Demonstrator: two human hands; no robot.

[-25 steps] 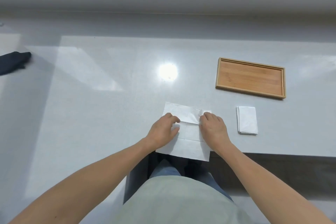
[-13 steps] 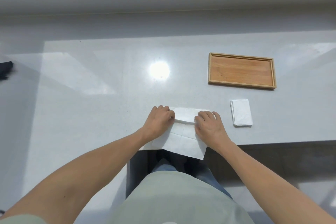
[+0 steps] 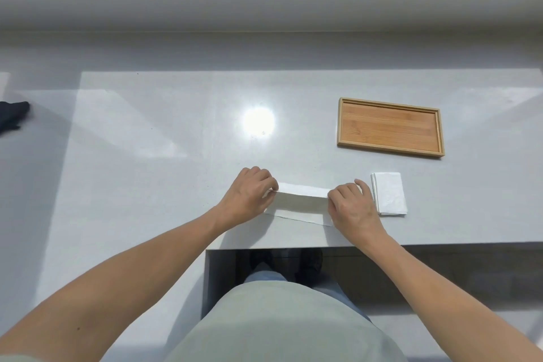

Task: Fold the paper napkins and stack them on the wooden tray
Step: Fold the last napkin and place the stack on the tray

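Observation:
A white paper napkin (image 3: 299, 200) lies near the table's front edge, its far half lifted and folded toward me. My left hand (image 3: 249, 197) pinches the raised edge at its left end. My right hand (image 3: 351, 206) pinches the same edge at its right end. A small stack of white folded napkins (image 3: 389, 192) rests on the table just right of my right hand. The wooden tray (image 3: 389, 126) sits further back on the right with nothing in it.
The grey table (image 3: 147, 185) has a cut-out at its front edge where my legs show. A dark object (image 3: 11, 116) lies at the far left. A bright light reflection marks the table's middle.
Both hands have moved apart along the napkin's far edge and pulled it toward me, so the napkin is now a narrower band. The camera view has shifted slightly.

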